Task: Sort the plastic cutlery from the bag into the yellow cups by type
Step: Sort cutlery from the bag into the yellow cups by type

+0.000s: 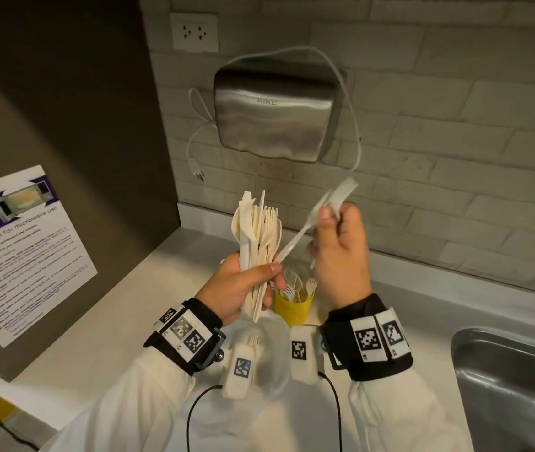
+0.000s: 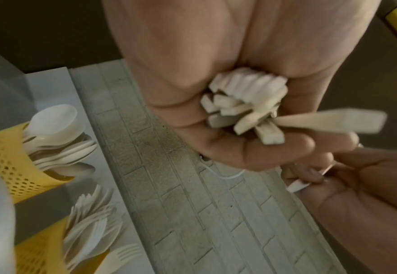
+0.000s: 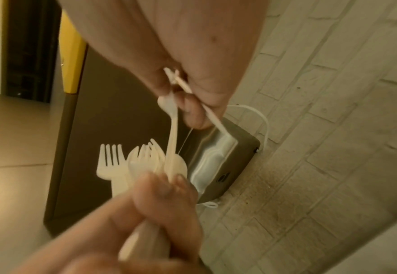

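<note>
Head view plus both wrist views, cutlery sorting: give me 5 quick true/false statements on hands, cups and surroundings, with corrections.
1. The left hand grips a mixed bundle of cutlery. True.
2. The right hand is empty. False: it pinches a few white pieces pulled away from the bundle.
3. The yellow cup below the hands holds forks. True.
4. In the left wrist view, the spoon cup is solid-walled. False: its yellow wall is perforated with small holes.
5. The hand dryer on the brick wall is plugged into the wall socket. False: its plug hangs loose below the dryer.
</note>
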